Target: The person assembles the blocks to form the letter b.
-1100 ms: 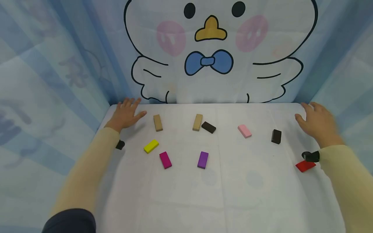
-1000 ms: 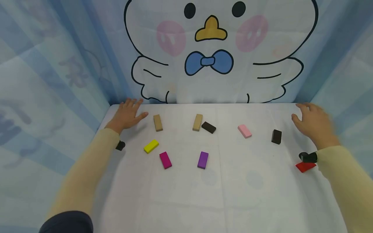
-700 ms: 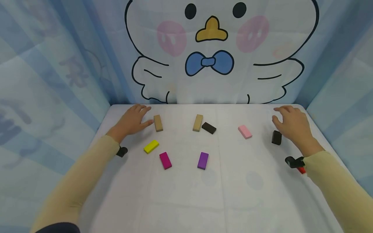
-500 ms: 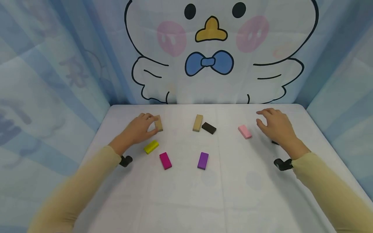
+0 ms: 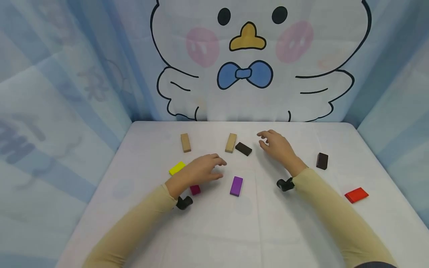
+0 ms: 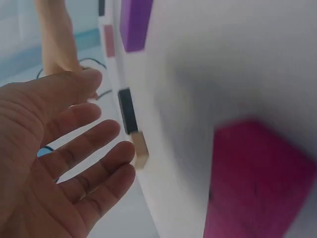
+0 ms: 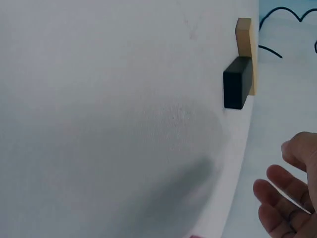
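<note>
White table (image 5: 214, 230) stood before a duck-print backdrop (image 5: 248, 56). Left hand (image 5: 201, 172), fingers relaxed and apart, hovered over the magenta block (image 5: 195, 190); right hand (image 5: 277, 146), fingers loosely spread and holding nothing, hung near the dark brown block (image 5: 243, 149).

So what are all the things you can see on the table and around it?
Tan wooden blocks: two, light brown, far side of table.
Dark brown blocks: two, one touching a tan block, one at right.
Yellow block: one, left.
Magenta block: one, partly under left wrist.
Purple block: one, middle.
Red block: one, right edge.
White table: one.
Bird curtain: one, behind.
Left hand: open, above table.
Right hand: open, near dark block.
</note>
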A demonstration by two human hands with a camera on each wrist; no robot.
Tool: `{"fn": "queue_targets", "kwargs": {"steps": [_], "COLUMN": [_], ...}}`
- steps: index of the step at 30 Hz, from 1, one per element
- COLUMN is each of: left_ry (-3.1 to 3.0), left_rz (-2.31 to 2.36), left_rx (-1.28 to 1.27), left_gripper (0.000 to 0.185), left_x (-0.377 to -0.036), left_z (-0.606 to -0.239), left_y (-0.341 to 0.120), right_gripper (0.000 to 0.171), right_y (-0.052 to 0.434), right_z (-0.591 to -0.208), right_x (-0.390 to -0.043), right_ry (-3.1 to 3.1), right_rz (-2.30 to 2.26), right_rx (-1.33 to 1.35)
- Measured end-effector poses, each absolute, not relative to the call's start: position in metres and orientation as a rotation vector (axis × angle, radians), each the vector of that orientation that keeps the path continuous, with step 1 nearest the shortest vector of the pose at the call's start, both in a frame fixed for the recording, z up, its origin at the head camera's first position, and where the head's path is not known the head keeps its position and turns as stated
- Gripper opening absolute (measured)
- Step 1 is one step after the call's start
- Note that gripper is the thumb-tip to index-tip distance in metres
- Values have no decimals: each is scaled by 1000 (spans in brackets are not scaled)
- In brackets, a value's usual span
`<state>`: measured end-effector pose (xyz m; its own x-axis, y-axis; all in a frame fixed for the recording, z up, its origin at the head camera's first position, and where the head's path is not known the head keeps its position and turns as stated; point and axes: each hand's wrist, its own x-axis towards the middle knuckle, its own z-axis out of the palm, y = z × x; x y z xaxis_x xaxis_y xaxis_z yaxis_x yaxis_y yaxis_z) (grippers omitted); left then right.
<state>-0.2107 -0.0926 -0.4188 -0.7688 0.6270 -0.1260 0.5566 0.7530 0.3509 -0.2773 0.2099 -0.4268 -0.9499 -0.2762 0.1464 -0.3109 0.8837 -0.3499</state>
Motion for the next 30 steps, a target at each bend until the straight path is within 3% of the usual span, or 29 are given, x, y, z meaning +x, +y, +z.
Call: {"fn": "queue_targets", "kwargs": {"steps": [11,19,30], "left_ry": [2571,2583,2621], "left_rz": [476,517,496], "left_rx": [992,982,940], "left_gripper": [51,41,44], "left_x": [-199,-197,-190], "left_z": [-433,-440,-443], "left_y": [-63,-60,-64], "right_gripper": [38,41,43], "right_y": [163,160,165], "right_z": [-438,-437,-443], "right_x": [-285,-283,-275], "right_ry": [-3089,-3166,-3181], "right_rz": [790,815,1024], "right_rx": [465,459,293]}}
